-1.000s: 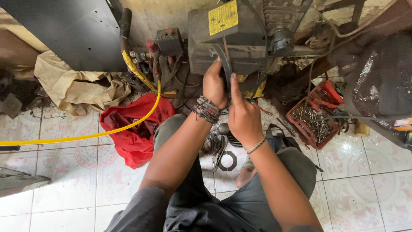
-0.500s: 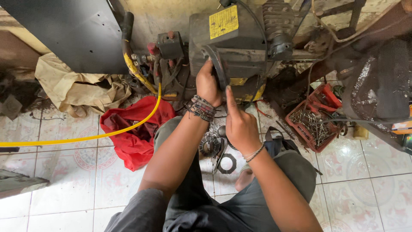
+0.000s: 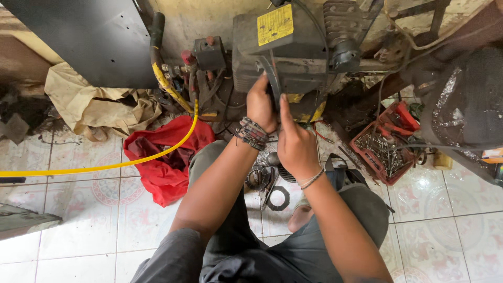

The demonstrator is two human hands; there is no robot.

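Both hands have climbed higher up the front of the machine since a second ago, when they sat lower and closer to the body. Nearest the camera are the person's knees in grey trousers, over a white tiled floor [image 3: 78,230] with faded round patterns. Between the knees lie small metal parts, among them a dark flat ring [image 3: 279,198]. Left of the knees a red cloth [image 3: 166,157] is bunched on the tiles, and a yellow hose [image 3: 105,167] runs across it from the left edge up toward the machine. On the right a red tray of nails and screws [image 3: 381,151] sits on the floor. Further up, the left hand [image 3: 260,105], with stacked bracelets on the wrist, is curled around a dark belt [image 3: 272,78] on the front of the grimy grey machine [image 3: 293,52], fingers closed on it. The right hand [image 3: 295,140], a thin band at its wrist, is held narrow just beside the left, its forefinger stretched up along the same belt; whether the other fingers grip anything I cannot tell. The machine carries a yellow label [image 3: 274,24]. Behind it, crumpled beige cloth [image 3: 99,105] lies under a dark metal panel [image 3: 89,36] against a stained wall.
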